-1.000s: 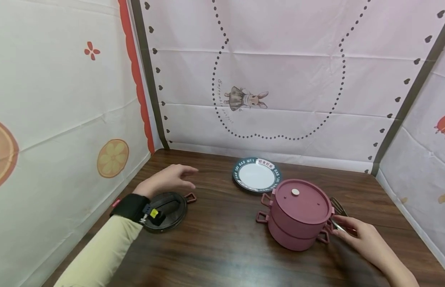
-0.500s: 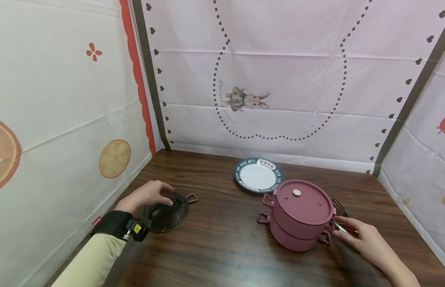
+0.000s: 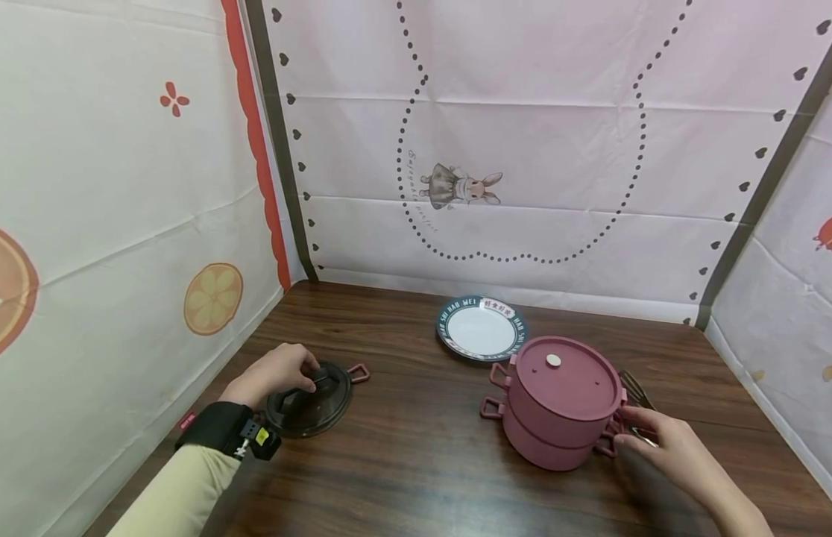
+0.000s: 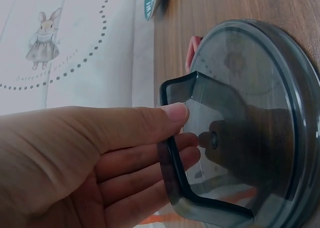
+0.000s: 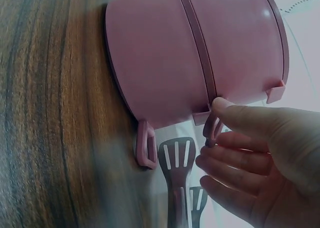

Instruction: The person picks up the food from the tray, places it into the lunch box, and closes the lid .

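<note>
At the left of the table lies a dark see-through lid (image 3: 325, 414) with a pink loop handle (image 3: 358, 373) sticking out beside it. My left hand (image 3: 282, 377) grips the lid's raised handle (image 4: 182, 180), thumb on one side and fingers curled under it. A two-tier pink pot (image 3: 557, 432) with a pink lid (image 3: 570, 377) stands at the right. My right hand (image 3: 671, 440) is at the pot's right side, where thumb and fingers pinch an upper side handle (image 5: 212, 129). A lower side handle (image 5: 145, 145) shows free.
Behind the pot's right side lies a slotted spatula (image 5: 177, 160), with a second slotted utensil (image 5: 198, 200) close by. A plate (image 3: 481, 332) with a dark green lettered rim sits behind the pot. Printed cloth walls (image 3: 537, 224) enclose the wooden table (image 3: 402, 447).
My left hand has come down and back onto the lid's handle and taken hold of it. My right fingers have shifted slightly at the pot's side; the pot and plate stay put.
</note>
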Available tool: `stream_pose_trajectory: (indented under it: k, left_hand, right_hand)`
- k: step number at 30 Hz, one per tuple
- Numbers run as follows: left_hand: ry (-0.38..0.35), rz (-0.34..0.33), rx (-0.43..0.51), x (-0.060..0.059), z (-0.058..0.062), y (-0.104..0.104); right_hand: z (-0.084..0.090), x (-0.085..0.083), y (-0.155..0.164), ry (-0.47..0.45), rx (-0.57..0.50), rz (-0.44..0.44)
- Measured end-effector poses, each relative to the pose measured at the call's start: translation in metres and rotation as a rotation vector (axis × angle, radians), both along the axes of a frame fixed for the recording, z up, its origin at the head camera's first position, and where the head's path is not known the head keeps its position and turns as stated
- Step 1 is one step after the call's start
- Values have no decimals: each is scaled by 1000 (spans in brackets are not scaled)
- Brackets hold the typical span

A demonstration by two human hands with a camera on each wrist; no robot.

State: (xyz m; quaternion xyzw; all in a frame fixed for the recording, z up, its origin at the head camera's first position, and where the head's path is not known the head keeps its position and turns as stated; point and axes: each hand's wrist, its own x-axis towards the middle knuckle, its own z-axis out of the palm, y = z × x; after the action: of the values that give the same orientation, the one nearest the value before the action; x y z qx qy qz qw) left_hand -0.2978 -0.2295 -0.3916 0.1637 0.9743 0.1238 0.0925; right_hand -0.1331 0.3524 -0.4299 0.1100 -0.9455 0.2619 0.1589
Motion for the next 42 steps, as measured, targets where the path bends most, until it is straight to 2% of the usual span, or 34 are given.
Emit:
stream_pose_trajectory:
  k: [5,9,13,17,24,29,32,36,42]
  left_hand:
    - [12,-12,7,2,7,5]
    - [55,-58,33,4,23,18]
    - [110,-115,56,7,44,39]
    - [149,-187,85,16,70,70]
    - [235,-343,120,36,113,134]
    - [253,-448,106,47,137,183]
    - [247,-505,82,51,145,209]
    - [277,-586,33,52,150,239]
    - [311,-674,-26,51,148,283]
  right_hand:
    - [-1,0,-2,-7,15,-7]
    - [-1,0,-3,-10,23,-18]
    - [-1,-1,-4,-8,25,-15]
    - [0,-2,-4,-33,27,-16]
    - [0,-2,-4,-71,24,-29]
    - [2,-2,-5,-92,31,-34]
    - [3,-2,-5,-98,26,-31]
    - [3,-3,-6,-103,19,-30]
    - [2,-1,-7,-106,5,-40]
